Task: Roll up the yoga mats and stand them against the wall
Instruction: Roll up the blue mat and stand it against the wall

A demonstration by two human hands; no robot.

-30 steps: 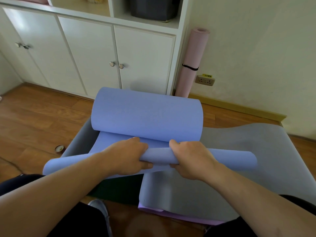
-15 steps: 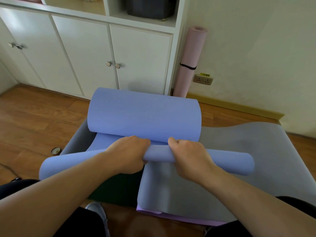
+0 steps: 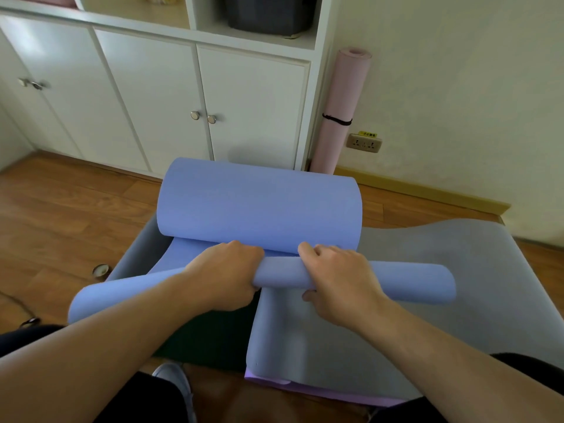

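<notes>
A blue yoga mat (image 3: 259, 206) lies in front of me, its far end curled up and over in a big loop. Its near end is wound into a thin tight roll (image 3: 406, 282) running left to right. My left hand (image 3: 225, 276) grips the roll left of its middle, and my right hand (image 3: 338, 282) grips it just to the right, fingers curled over the top. Under it a grey mat (image 3: 442, 315) lies spread on the floor, with a purple edge (image 3: 320, 392) showing beneath. A pink rolled mat (image 3: 341, 111), tied with a black band, stands against the wall.
White cabinets (image 3: 158, 96) with round knobs fill the back, a dark bin (image 3: 268, 10) on the shelf above. A wall socket (image 3: 363, 143) sits beside the pink mat. A small round tin (image 3: 100, 270) lies on the wooden floor at left. My shoe (image 3: 174, 380) shows below.
Both hands have turned the thin blue roll a little further away from me, towards the curled far end. The view has shifted slightly.
</notes>
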